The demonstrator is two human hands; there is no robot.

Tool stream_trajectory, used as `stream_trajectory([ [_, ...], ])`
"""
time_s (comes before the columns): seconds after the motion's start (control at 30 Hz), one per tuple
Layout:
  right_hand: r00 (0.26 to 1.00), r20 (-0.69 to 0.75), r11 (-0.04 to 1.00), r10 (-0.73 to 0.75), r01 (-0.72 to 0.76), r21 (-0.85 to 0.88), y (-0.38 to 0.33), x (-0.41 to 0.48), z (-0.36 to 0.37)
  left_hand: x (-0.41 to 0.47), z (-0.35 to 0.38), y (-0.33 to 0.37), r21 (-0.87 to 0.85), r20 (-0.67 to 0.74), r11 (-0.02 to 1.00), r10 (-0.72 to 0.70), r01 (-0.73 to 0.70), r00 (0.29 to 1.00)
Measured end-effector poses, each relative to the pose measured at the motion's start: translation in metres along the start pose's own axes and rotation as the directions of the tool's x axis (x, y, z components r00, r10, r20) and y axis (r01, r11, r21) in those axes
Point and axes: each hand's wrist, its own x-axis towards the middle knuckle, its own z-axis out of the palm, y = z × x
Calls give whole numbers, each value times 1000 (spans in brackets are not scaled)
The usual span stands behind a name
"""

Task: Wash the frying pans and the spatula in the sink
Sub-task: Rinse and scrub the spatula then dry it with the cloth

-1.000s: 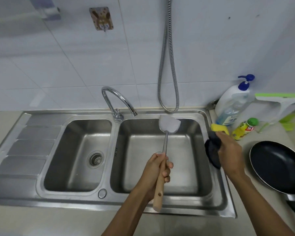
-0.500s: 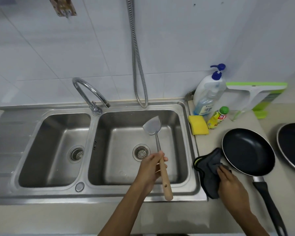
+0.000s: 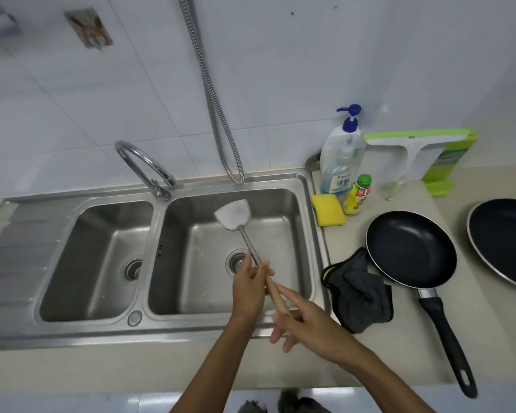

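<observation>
- Plainly, the left hand (image 3: 250, 286) is wrapped around the spatula (image 3: 245, 234) where the steel shaft meets the wooden handle, holding it slanted over the right basin (image 3: 286, 251), blade up and toward the far side.
- Just beside it, the right hand (image 3: 306, 321) has its fingers spread loose at the wooden end of the handle; whether it touches the wood I cannot tell, since the fingers are blurred.
- Both basins of the sink lie bare, each with a round drain; the left basin (image 3: 87, 257) has open room all around, and a ribbed draining board (image 3: 15, 248) runs off to the far left.
- A curved chrome faucet (image 3: 145, 166) rises at the far rim between the basins, and a ribbed metal hose (image 3: 212, 93) hangs down the tiled wall (image 3: 280, 70) to the sink's far edge.
- On the beige countertop (image 3: 489, 338) to the right, a black frying pan (image 3: 410, 248) sits with its long dark handle pointing near; its rim overlaps a crumpled dark cloth (image 3: 359, 293) that lies against the sink's right edge.
- A second frying pan (image 3: 504, 242) is cut off by the right border, apart from the first.
- Farther back stand a yellow sponge (image 3: 328, 210), a small yellow bottle (image 3: 356, 195) with a green cap, a clear pump bottle (image 3: 341, 162) with a blue top, and a green-and-white squeegee (image 3: 414, 147) leaning on the wall.
</observation>
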Motion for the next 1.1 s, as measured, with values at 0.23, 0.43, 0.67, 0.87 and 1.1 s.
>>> stream_trajectory([
  [0.23,990,-90,994,-112,112,-7,3,-55,-2,-44,20,6,-18,50,996,88,-87,995],
  [0.43,965,-211,988,-156,154,-25,19,-120,-25,-90,71,19,-67,160,982,188,-179,969],
  [0.67,921,-360,986,-147,167,25,48,-205,-80,-142,167,27,-3,282,964,255,-264,925],
  [0.87,855,-496,980,-152,195,37,86,-278,-177,-183,302,49,-35,416,965,251,-261,874],
  [1.1,755,-646,958,-113,255,130,142,-396,-330,-249,516,60,30,564,942,261,-335,784],
])
